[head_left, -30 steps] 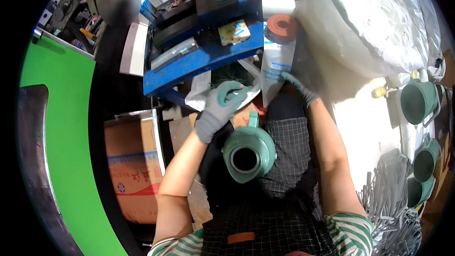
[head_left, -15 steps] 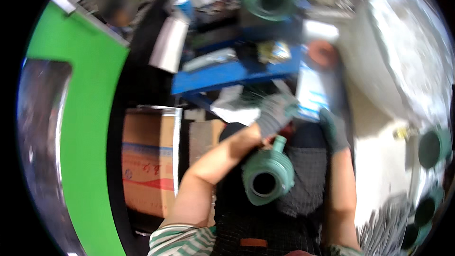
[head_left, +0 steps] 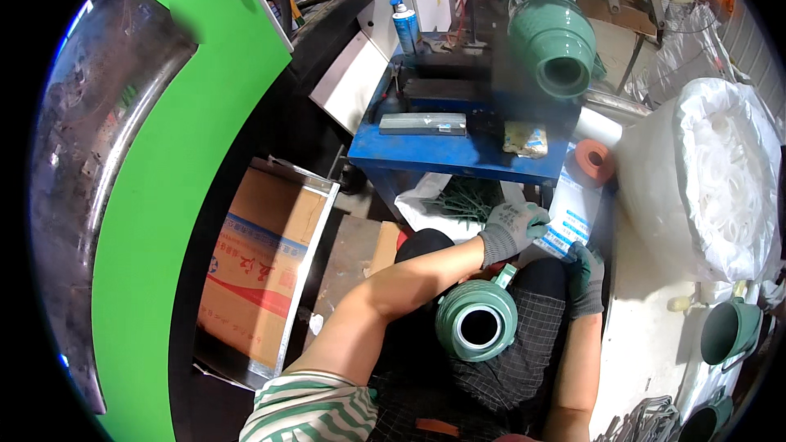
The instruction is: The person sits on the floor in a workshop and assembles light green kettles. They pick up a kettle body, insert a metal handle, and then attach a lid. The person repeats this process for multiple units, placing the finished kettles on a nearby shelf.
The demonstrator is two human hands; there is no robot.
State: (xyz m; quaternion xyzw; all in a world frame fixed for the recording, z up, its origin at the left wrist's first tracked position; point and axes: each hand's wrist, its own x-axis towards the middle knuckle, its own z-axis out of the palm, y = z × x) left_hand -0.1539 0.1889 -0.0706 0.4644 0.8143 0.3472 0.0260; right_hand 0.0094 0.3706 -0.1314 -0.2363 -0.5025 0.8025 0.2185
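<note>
A sheet of blue-and-white labels (head_left: 563, 219) lies to the right of the blue stand, beyond my knees. My left hand (head_left: 514, 229), in a grey and green glove, is at the sheet's left edge with its fingers curled together; what lies between the fingertips is hidden. At the sheet's lower right corner, my right hand (head_left: 586, 280), gloved the same way, pinches the edge. A green ribbed flask shell (head_left: 476, 319) rests in my lap between my thighs, its round dark mouth facing up and a handle or spout pointing away. Neither hand touches it.
Ahead is a blue metal stand (head_left: 458, 155) bearing a grey bar (head_left: 422, 124) and another green flask shell (head_left: 557, 49). A reddish tape roll (head_left: 594, 161) lies beside it. A big white bag of clear rings (head_left: 725, 188) stands right; a cardboard box (head_left: 258, 270) sits left.
The view has turned and steadied. My left hand has come to the label sheet's left edge, and my right hand now pinches its near corner. The flask shell stays in my lap.
</note>
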